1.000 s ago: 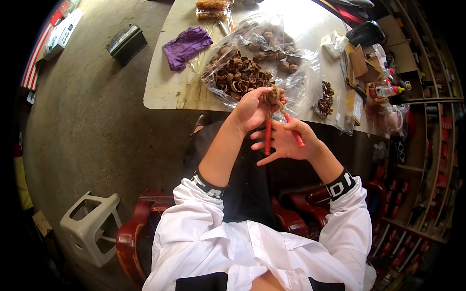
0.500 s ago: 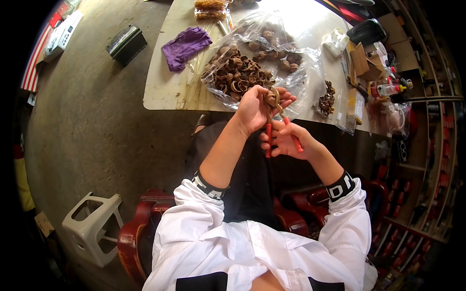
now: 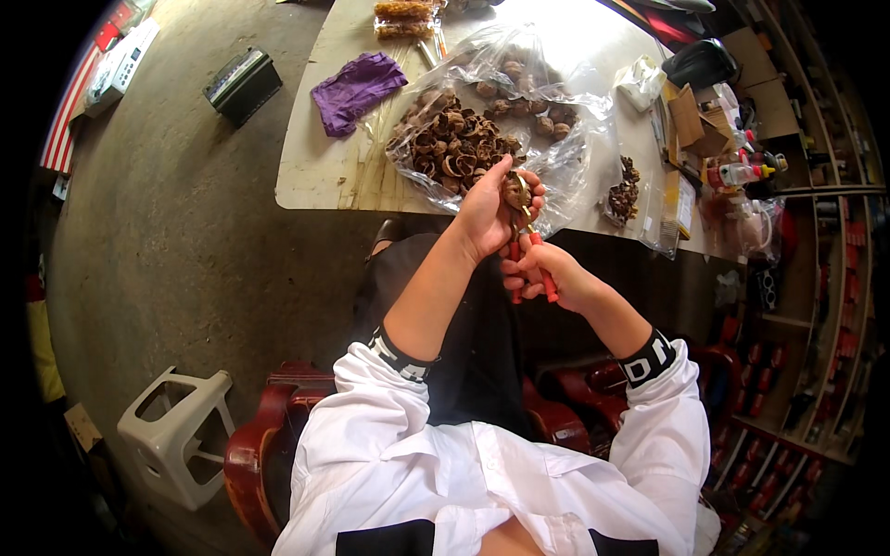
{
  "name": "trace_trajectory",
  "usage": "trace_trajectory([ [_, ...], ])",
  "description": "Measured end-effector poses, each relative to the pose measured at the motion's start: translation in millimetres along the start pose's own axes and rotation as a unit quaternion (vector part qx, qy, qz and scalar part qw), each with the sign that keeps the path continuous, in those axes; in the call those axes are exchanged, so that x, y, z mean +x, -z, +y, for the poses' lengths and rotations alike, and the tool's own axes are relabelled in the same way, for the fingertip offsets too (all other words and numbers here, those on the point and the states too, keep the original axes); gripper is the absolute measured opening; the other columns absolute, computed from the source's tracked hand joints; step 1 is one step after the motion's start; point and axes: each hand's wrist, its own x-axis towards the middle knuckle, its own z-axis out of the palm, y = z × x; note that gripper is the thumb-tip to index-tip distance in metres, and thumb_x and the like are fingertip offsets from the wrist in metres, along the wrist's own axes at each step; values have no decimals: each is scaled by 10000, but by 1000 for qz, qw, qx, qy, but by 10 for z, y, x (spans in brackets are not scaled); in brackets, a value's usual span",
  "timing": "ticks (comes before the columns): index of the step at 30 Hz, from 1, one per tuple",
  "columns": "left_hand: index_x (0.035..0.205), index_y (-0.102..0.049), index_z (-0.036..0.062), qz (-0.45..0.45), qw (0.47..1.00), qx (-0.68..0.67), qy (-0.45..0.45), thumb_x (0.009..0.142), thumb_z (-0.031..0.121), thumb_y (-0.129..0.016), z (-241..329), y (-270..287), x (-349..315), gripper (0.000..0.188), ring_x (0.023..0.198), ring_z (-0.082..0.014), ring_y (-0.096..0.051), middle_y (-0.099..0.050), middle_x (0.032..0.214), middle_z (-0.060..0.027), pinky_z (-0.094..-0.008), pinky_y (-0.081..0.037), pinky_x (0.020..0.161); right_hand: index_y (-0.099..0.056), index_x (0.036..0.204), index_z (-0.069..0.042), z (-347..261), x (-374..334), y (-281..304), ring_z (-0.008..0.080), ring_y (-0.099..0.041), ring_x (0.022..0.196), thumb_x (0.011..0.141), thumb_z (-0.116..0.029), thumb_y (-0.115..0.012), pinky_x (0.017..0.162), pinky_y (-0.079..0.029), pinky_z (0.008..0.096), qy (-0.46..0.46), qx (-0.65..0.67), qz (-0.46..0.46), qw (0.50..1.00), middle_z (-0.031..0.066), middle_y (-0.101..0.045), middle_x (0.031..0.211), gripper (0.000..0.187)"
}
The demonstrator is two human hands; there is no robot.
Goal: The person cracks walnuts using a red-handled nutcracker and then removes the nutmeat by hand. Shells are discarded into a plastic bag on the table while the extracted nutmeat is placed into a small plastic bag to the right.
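My left hand (image 3: 486,213) cups a brown walnut (image 3: 512,192), its fingers curled round the nut and the metal jaws. Those jaws belong to a plier-type nutcracker with red handles (image 3: 548,284), gripped in my right hand (image 3: 570,275). Its handles lie close together, and the jaws sit around the walnut; whether the shell is cracked I cannot tell. Just beyond my hands, cracked walnut shells (image 3: 451,139) fill the near left part of a clear plastic bag (image 3: 577,190) on the table. Whole walnuts (image 3: 545,122) lie farther back in the bag.
A purple cloth (image 3: 357,93) lies left on the table (image 3: 306,176). To the right are a small pack of dark nut pieces (image 3: 622,192), cardboard boxes (image 3: 695,120) and bottles (image 3: 742,172). A plastic stool (image 3: 176,435) and a battery (image 3: 243,85) stand on the floor.
The nutcracker's red handles have come closer together as my right hand squeezed. My left fingers have curled in around the walnut and jaws.
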Motion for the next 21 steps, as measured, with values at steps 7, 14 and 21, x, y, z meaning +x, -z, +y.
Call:
trace_trajectory([
  [7,939,-595,42,-43,997,57,-15,1018,486,-330,91,-52,-71,523,756,-185,-582,-611,848,-80,-300,-475,662,-366,1382,-25,-63,-126,-52,280,-454,1254,844,-180,-518,1054,-384,504,46,101,-134,985,157,-438,1355,581],
  [14,999,-592,39,-91,994,67,-8,1018,486,-318,78,73,-44,525,834,-188,-591,-620,865,-69,-302,-464,724,-251,1483,-52,-73,-301,-129,297,-475,1262,857,-189,-500,1034,-404,527,29,90,-152,984,169,-424,1403,688],
  [21,1085,-575,-23,-1,985,85,-153,922,18,-515,139,7,-269,178,957,-214,-609,-606,1013,-118,-300,-508,900,-501,1140,-13,264,-558,-439,126,-554,617,876,-90,-531,531,-461,271,79,-268,48,959,53,-569,785,276],
])
